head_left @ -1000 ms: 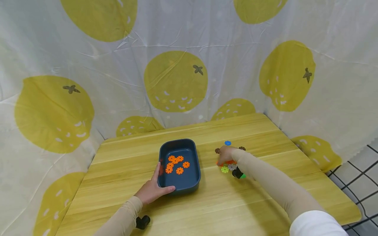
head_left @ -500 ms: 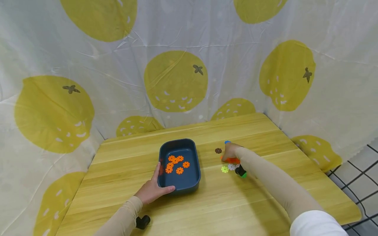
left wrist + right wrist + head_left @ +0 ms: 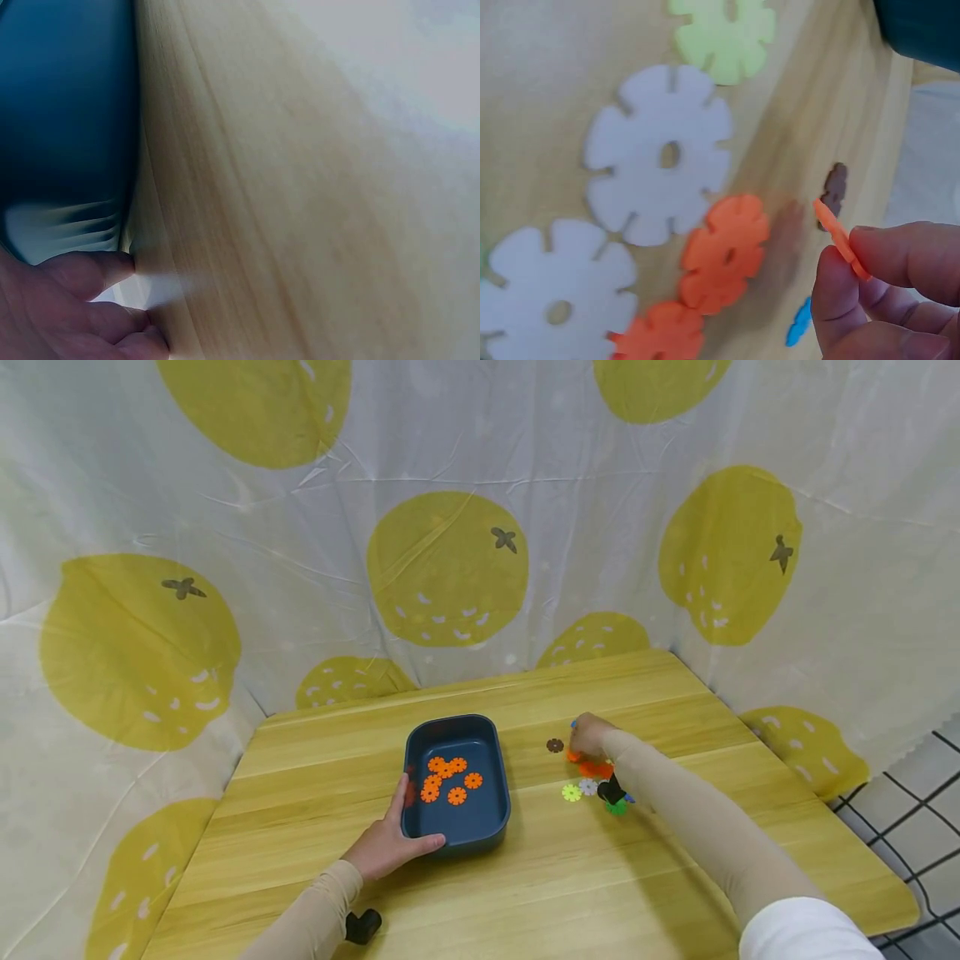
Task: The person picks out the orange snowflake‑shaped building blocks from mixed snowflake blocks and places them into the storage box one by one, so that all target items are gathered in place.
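My right hand (image 3: 591,735) pinches an orange snowflake disc (image 3: 840,238) between thumb and finger, just over the table. Beneath and around it lie loose notched discs: orange discs (image 3: 595,769), white discs (image 3: 656,161), a light green disc (image 3: 572,792), a green disc (image 3: 617,807), a brown disc (image 3: 555,745) and a blue disc (image 3: 799,322). My left hand (image 3: 386,850) rests at the near left corner of a dark blue tray (image 3: 491,833), index finger along its left side and thumb along its front. Several orange discs (image 3: 457,796) lie inside the tray.
The wooden table (image 3: 315,777) backs onto a lemon-print curtain (image 3: 450,568). A black wire grid (image 3: 922,827) stands beyond the table's right edge. Black wrist-camera mounts show at the left wrist (image 3: 363,927) and the right wrist (image 3: 611,790).
My right hand has shifted slightly right and away among the loose discs, and one orange disc now shows pinched in its fingers. My left hand and the tray stay in place.
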`<state>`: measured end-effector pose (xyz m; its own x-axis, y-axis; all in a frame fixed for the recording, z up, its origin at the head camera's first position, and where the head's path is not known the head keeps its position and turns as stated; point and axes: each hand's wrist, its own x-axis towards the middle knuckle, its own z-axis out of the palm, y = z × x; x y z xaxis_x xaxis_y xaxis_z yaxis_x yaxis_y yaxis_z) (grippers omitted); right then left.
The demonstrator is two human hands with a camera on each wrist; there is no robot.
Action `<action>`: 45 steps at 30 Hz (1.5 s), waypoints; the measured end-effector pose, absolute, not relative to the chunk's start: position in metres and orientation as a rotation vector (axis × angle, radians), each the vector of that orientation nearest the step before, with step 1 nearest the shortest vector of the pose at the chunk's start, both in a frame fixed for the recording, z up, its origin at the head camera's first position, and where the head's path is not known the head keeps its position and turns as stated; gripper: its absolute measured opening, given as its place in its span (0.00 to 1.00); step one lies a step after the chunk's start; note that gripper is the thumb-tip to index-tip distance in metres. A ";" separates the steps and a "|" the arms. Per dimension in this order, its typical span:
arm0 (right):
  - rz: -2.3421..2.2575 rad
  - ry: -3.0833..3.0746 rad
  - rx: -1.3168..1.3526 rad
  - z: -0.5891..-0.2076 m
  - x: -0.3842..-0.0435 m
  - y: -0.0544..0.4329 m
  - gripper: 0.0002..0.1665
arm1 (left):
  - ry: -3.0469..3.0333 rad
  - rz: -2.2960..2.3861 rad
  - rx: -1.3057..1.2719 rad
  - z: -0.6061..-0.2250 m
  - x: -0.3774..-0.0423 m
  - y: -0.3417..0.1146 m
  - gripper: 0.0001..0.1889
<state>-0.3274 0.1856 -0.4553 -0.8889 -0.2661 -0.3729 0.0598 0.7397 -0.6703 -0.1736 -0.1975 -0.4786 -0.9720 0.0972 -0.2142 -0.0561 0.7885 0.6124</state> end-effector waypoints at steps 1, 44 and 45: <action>-0.996 2.491 -0.168 -0.453 -0.328 0.185 0.26 | 2.745 0.952 0.032 -0.478 -0.174 -0.197 0.68; -0.977 2.499 -0.703 -0.403 -0.294 -0.017 0.07 | 2.735 0.963 0.047 -0.480 -0.174 -0.199 0.68; -0.974 2.495 -0.700 -0.404 -0.293 -0.020 0.07 | 2.735 0.962 0.046 -0.480 -0.174 -0.200 0.68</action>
